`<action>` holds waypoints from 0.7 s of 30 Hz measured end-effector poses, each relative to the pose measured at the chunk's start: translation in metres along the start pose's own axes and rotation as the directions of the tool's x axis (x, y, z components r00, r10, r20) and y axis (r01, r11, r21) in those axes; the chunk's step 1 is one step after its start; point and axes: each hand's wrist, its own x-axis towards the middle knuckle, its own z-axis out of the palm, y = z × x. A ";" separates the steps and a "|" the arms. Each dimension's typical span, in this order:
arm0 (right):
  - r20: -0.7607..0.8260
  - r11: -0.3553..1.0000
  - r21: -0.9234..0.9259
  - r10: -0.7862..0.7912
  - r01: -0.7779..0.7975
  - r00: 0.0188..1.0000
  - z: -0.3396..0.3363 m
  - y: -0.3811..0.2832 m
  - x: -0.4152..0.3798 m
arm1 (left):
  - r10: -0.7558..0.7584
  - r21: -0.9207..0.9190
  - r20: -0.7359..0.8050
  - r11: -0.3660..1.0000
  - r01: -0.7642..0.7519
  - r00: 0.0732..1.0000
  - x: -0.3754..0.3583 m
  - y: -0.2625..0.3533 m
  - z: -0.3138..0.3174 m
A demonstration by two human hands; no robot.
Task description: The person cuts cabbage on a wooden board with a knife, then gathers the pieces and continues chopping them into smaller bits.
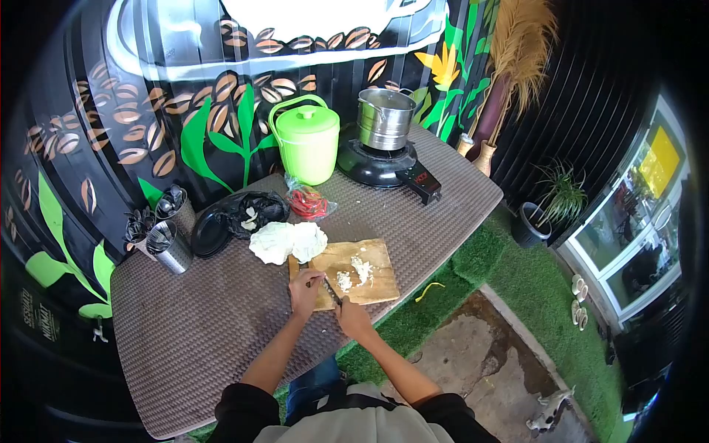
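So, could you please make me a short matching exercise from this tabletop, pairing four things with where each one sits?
Things:
1. steel pot
2. green bucket
3. cabbage
4. chopped bits

Places:
A. on the wooden cutting board
B. on the black cooker
C. at the board's far left corner, on the table
D. against the painted wall, left of the cooker

Pairs: 1-B, 2-D, 3-C, 4-A

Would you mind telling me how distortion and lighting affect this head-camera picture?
Head view: fisheye bends the table edges and darkens the corners; daylight is soft and even, with faint shadows; the window at right is overexposed; the hands, left hand and right hand, the knife and the board are small but reasonably sharp.
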 end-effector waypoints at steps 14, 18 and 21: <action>-0.018 0.998 -0.061 -0.003 0.002 1.000 -0.012 0.018 -0.005 | -0.122 -0.003 0.088 0.992 0.123 0.989 -0.010 0.002 0.010; -0.159 0.999 -0.041 -0.011 0.004 0.987 -0.008 0.044 0.004 | -0.176 0.027 0.149 0.984 0.174 0.973 -0.010 0.001 0.013; 0.088 0.895 0.441 0.030 -0.066 0.996 -0.024 0.049 0.004 | 0.121 0.273 0.238 0.944 -0.186 0.964 -0.012 0.014 0.011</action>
